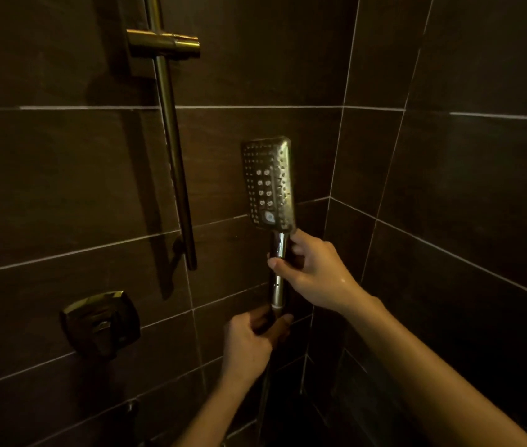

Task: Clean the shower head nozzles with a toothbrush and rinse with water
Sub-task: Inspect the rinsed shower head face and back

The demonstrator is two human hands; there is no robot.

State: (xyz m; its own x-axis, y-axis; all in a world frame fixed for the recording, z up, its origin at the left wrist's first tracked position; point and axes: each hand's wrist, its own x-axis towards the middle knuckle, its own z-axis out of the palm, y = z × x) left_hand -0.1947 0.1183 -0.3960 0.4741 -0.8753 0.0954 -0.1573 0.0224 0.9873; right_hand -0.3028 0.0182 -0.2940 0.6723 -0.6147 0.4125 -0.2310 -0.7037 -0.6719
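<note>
At lower left I read a square valve handle point(99, 324) on the dark tiled wall point(62, 188), with the slide rail point(173, 156) and its bracket point(164, 43) rising above it. The left hand point(252, 340) is curled round the hose point(266, 388), just below the end of the chrome handle point(277, 285). The shower head point(268, 182) stands upright near the wall corner with its nozzle face toward me, and the right hand point(310, 272) grips that handle with thumb and fingers wrapped round it.
</note>
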